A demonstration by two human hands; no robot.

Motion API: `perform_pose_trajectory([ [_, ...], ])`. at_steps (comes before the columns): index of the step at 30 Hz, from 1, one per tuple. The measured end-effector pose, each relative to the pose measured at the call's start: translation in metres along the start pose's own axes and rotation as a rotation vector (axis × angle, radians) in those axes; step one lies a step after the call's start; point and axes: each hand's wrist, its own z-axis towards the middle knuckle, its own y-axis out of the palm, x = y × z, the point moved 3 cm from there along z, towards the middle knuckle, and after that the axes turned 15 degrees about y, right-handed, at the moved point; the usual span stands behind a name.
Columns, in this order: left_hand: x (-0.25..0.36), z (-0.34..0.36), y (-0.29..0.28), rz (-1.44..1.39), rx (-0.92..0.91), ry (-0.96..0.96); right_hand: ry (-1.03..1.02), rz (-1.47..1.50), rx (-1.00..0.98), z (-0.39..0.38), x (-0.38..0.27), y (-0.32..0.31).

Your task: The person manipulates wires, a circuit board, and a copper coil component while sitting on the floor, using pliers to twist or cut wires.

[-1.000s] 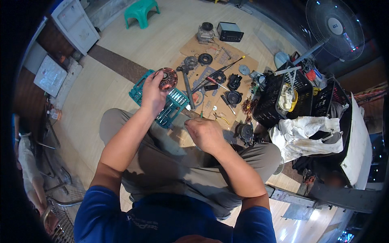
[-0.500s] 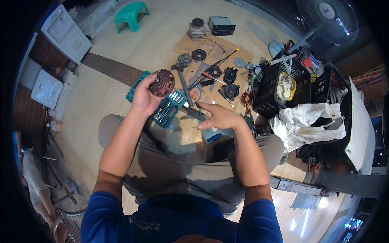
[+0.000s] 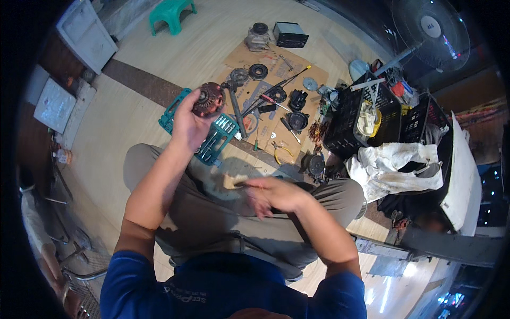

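Note:
My left hand point(image 3: 189, 123) is closed around a round rotor point(image 3: 209, 100) with a ribbed, slotted face and reddish copper-coloured edges, raised above the teal socket set case point(image 3: 219, 139). Low over my lap, my right hand point(image 3: 277, 194) is smeared by motion. A small tan-ended thing point(image 3: 232, 182) with a dark part juts from its fingertips; blur hides its exact kind. Beyond that hand lie pliers with yellow handles point(image 3: 283, 152) and a green-handled screwdriver point(image 3: 256, 143).
Flattened cardboard point(image 3: 268, 127) bears a hammer point(image 3: 237, 112), a red-handled screwdriver point(image 3: 273, 101) and several dark round parts. Black crates point(image 3: 342, 133) with a white cloth point(image 3: 393, 173) stand at the right, near a fan point(image 3: 431, 26). A green stool point(image 3: 169, 17) is far left.
My right hand has swung down toward my lap, and a tan-ended thing now shows at its fingertips. The rotor, still in my left hand, has shifted slightly left and turned.

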Motion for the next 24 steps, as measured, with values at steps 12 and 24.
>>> perform_pose_trajectory([
  [12, -0.023, -0.015, -0.014, 0.095, -0.015, -0.271, 0.412, 0.509, 0.734, -0.244, 0.291, 0.077],
  [24, -0.054, -0.071, 0.019, 0.157, -0.246, -0.624, 0.185, 0.688, 0.585, -0.209, 0.406, 0.112],
])
